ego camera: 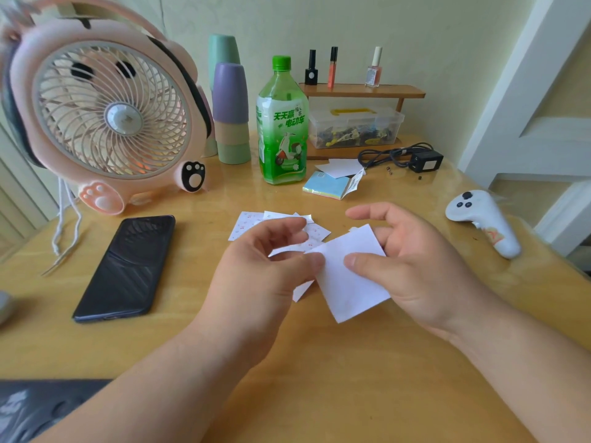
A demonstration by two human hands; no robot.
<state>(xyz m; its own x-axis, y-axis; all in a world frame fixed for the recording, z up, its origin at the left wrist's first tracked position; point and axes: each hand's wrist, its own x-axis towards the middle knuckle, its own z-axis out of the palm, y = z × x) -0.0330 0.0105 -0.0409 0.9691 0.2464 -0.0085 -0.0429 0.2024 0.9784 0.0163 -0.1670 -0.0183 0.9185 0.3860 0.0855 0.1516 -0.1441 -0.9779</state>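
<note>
Now: left hand (265,263), right hand (419,260) pinch one paper square (348,286); one phone (128,266) nearby.

The white paper square (350,282) is plain, flat and uncreased, with its blank face turned up. It is held just above the tabletop (351,385), turned so that its corners point like a diamond. The left grip (262,270) pinches its left corner. The right grip (422,266) holds its right side, thumb lying on the face and fingers behind.
</note>
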